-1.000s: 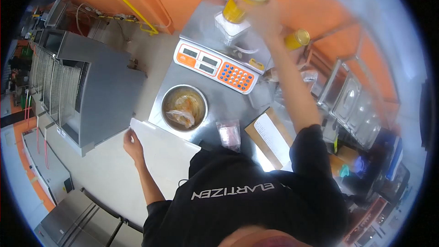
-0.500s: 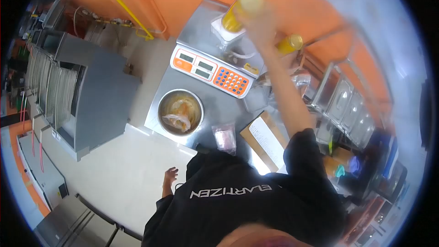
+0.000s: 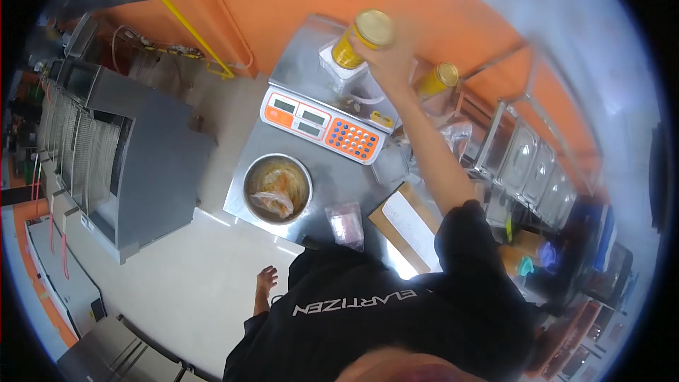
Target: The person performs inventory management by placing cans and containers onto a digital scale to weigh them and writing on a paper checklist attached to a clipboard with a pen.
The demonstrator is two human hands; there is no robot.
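Observation:
My right hand (image 3: 387,59) is stretched far across the steel table, fingers wrapped around a yellow can (image 3: 348,51) with a pale lid. The can stands upright on or just above a white box (image 3: 335,73) behind the scale; I cannot tell whether it touches. A second yellow can (image 3: 438,80) stands to the right of my forearm. My left hand (image 3: 267,278) hangs low beside my body, fingers apart and holding nothing. Nearest to it on the table is a steel bowl (image 3: 309,201) with orange-brown food and a clear plastic bag in it.
An orange-and-white scale (image 3: 322,124) lies across the table (image 3: 237,198). In front are a plastic packet (image 3: 345,225) and a sheet of paper (image 3: 410,221) on cardboard. Metal pans (image 3: 523,155) stand in a rack at right. A grey fryer-like unit (image 3: 163,170) stands at left.
The view has tilted, so the scene sits a little lower. My right hand and the yellow can have shifted slightly left and look sharper. The left hand stays open at my side.

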